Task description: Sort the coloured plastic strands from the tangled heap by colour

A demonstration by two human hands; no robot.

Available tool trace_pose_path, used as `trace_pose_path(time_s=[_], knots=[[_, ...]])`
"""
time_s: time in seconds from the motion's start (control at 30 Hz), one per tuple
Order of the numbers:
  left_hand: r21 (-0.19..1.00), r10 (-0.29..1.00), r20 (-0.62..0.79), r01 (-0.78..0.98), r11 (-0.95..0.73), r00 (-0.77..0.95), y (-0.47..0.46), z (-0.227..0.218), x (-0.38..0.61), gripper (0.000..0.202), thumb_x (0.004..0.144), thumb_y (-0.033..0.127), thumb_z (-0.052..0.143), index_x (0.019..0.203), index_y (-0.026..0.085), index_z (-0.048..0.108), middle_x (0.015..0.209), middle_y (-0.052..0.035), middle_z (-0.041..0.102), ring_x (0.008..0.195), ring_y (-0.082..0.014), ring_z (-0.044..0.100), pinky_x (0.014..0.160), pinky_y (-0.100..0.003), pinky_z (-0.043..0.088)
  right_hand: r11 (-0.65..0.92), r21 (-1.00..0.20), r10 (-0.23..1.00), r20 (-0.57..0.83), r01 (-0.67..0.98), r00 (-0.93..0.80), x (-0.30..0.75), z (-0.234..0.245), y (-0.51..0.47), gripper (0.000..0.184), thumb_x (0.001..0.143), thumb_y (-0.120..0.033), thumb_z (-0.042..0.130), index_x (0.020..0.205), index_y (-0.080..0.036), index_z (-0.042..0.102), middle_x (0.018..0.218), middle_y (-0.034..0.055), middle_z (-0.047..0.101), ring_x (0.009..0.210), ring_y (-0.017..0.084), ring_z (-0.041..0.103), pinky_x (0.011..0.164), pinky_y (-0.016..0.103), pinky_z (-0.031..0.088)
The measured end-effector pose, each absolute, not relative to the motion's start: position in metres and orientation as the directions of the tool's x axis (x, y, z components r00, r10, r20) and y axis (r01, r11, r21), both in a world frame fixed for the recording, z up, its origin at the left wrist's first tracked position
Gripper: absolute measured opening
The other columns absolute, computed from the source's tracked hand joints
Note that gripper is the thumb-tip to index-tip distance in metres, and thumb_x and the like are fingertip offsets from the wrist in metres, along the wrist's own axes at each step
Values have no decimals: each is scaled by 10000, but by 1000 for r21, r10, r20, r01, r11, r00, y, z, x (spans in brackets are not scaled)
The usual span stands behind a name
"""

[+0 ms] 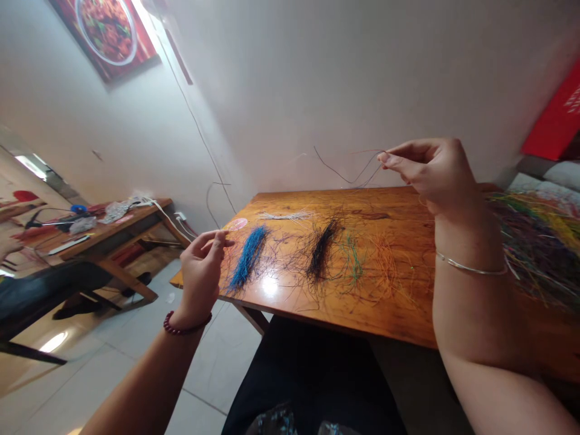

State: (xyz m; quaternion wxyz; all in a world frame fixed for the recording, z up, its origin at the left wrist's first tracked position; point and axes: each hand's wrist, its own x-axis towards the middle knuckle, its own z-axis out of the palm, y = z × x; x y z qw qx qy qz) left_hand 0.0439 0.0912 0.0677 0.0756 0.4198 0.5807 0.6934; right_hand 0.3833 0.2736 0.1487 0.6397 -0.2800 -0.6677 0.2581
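My right hand (pixel 430 169) is raised above the wooden table (pixel 389 308), fingers pinched on a few thin dark threads (pixel 348 175) that trail left in the air. My left hand (pixel 202 272) hovers at the table's left edge with thumb and fingers pinched; what it holds is too fine to make out. On the table lie sorted bundles of threads: a blue bundle (pixel 248 257), a black bundle (pixel 322 249), a thin green one (pixel 353 260), scattered orange threads (pixel 389 266) and a whitish bundle (pixel 285 215) at the back.
A big tangled heap of mixed coloured threads (pixel 539 241) lies on the table's right side. A small pink disc (pixel 238 224) sits near the left corner. Another cluttered table (pixel 90 232) stands at left. A white wall lies behind, tiled floor below.
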Motion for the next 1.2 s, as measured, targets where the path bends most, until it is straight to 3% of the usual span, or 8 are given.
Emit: trace_pose_path(time_s=[0.3, 0.47, 0.6, 0.7, 0.77, 0.97, 1.1, 1.2], knots=[[876, 681, 442, 446, -186, -584, 99, 68, 35, 361, 809, 486, 736, 944, 151, 726, 713, -39, 669, 529, -90, 473, 493, -204, 337, 686, -726, 725, 688, 50, 32, 386, 155, 267, 14, 776, -118, 777, 786, -111, 783, 663, 67, 694, 557, 70, 544, 585, 255, 462], [825, 844, 388, 548, -140, -369, 122, 63, 54, 375, 835, 508, 713, 897, 139, 724, 762, -75, 709, 659, -161, 641, 564, -233, 416, 730, -683, 682, 728, -9, 72, 389, 155, 269, 8, 774, -110, 783, 778, -117, 784, 705, 72, 720, 530, 47, 512, 542, 234, 433], [752, 910, 368, 636, -171, -190, 166, 52, 64, 363, 889, 506, 649, 909, 148, 707, 809, -96, 740, 771, -197, 699, 620, -244, 453, 743, -667, 656, 742, 52, 137, 394, 156, 270, 70, 785, -179, 797, 812, -114, 799, 741, 84, 731, 515, 33, 438, 484, 243, 323], [641, 939, 324, 757, -128, -115, 209, 45, 73, 364, 924, 499, 593, 974, 156, 708, 851, -100, 758, 706, -179, 677, 553, -234, 399, 740, -663, 642, 746, 111, 178, 399, 158, 270, 127, 795, -237, 796, 831, -116, 810, 735, 84, 727, 510, 29, 410, 482, 264, 286], [496, 946, 318, 861, -114, -58, 239, 45, 83, 348, 936, 488, 572, 972, 178, 726, 873, -81, 767, 678, -168, 654, 556, -236, 377, 738, -664, 640, 746, 123, 186, 403, 160, 268, 140, 807, -254, 787, 849, -123, 812, 737, 74, 726, 507, 23, 396, 488, 266, 281], [110, 912, 396, 980, -166, 110, 329, 65, 134, 331, 965, 472, 518, 1017, 260, 768, 903, -53, 765, 837, -225, 672, 664, -276, 393, 770, -633, 612, 768, 80, 187, 422, 166, 257, 139, 833, -243, 769, 870, -115, 809, 746, 59, 721, 521, 15, 428, 507, 250, 280], [-26, 921, 337, 979, -200, 197, 387, 64, 173, 353, 982, 466, 491, 1114, 273, 755, 1016, -97, 755, 957, -258, 665, 761, -310, 415, 783, -622, 608, 764, -1, 215, 441, 167, 260, 106, 837, -208, 759, 847, -110, 800, 717, 34, 707, 488, -4, 380, 476, 219, 254], [-47, 923, 302, 971, -235, 239, 422, 52, 196, 343, 989, 413, 486, 1103, 235, 755, 1078, -138, 738, 1000, -265, 658, 802, -322, 421, 758, -651, 619, 738, 40, 269, 455, 168, 262, 105, 861, -216, 739, 871, -127, 794, 751, 24, 703, 486, 0, 381, 459, 193, 253]])
